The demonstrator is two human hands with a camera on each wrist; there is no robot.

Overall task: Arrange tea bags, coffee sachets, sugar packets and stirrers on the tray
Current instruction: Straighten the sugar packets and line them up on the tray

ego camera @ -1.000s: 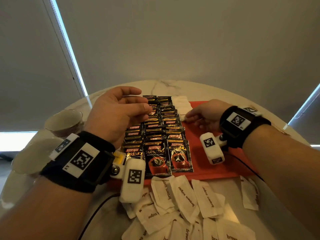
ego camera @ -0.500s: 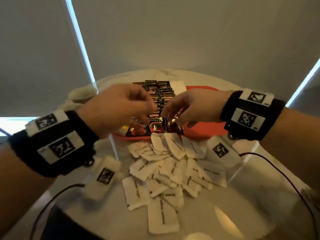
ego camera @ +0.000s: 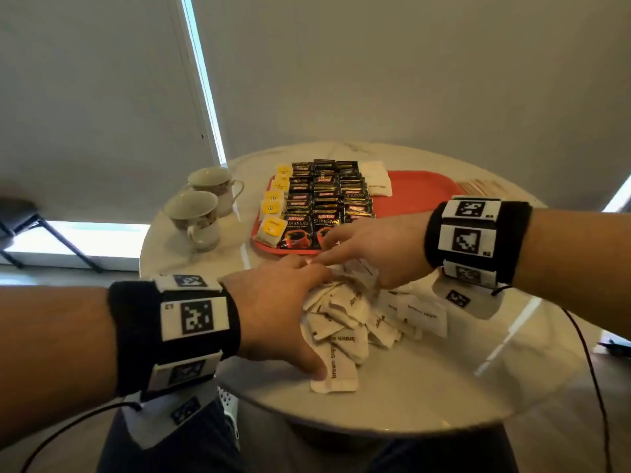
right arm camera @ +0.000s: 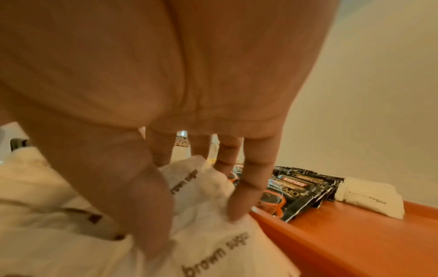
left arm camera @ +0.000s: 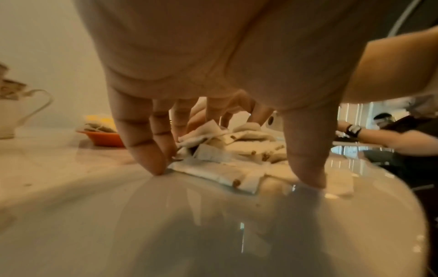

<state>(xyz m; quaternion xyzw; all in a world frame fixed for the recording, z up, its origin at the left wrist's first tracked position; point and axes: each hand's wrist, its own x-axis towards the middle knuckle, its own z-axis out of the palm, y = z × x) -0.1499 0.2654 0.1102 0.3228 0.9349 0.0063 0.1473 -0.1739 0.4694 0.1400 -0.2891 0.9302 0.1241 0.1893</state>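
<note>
A loose pile of white brown-sugar packets lies on the round table in front of the red tray. My left hand spreads over the pile's left side, with its fingertips on the tabletop at the pile's edge. My right hand presses down on the pile's far side, thumb and fingers resting on packets. The tray holds rows of black coffee sachets, yellow tea bags along its left, and a few sugar packets at the back. Wooden stirrers lie beyond the tray's right end.
Two patterned teacups stand left of the tray. The tray's right half is bare. The table edge curves close to me. Another person sits beyond the table in the left wrist view.
Both hands have left the coffee sachets on the tray and come down onto the sugar packet pile nearer me. The pile is bunched closer together than before.
</note>
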